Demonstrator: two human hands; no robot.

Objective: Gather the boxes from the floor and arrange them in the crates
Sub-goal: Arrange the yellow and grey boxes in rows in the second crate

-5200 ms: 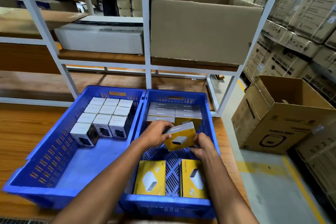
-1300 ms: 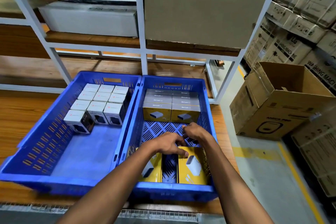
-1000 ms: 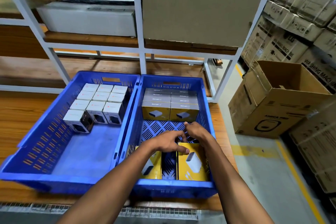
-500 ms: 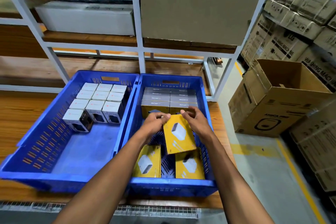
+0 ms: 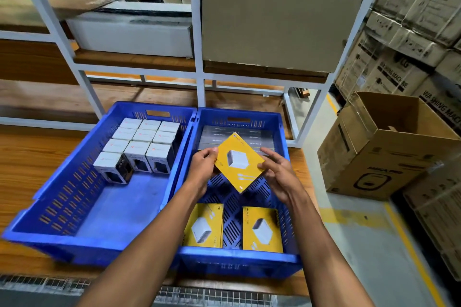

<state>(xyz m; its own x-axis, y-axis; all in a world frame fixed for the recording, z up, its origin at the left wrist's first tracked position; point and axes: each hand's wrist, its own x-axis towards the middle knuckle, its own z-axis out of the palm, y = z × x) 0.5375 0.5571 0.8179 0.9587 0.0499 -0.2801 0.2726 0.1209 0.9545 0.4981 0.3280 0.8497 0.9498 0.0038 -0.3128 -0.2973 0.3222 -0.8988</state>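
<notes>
Two blue crates stand side by side on a wooden bench. Over the right crate (image 5: 283, 132) I hold a yellow charger box (image 5: 239, 161), tilted, face up. My left hand (image 5: 203, 166) grips its left edge and my right hand (image 5: 279, 173) holds its right edge with the fingers. Two more yellow boxes (image 5: 204, 225) lie flat at the crate's near end, and a row of boxes (image 5: 257, 136) stands packed against its far wall. The left crate (image 5: 59, 197) holds several small white boxes (image 5: 142, 142) in rows at its far end.
White shelf frame posts (image 5: 198, 57) rise behind the crates, with a large cardboard box (image 5: 277, 22) and a white box (image 5: 134, 35) on the shelf. An open carton (image 5: 389, 147) stands on the floor at right, with stacked cartons (image 5: 411, 32) behind it.
Both hands picked a yellow box up from the near end of the right crate and raised it toward the far row, turning it face up.
</notes>
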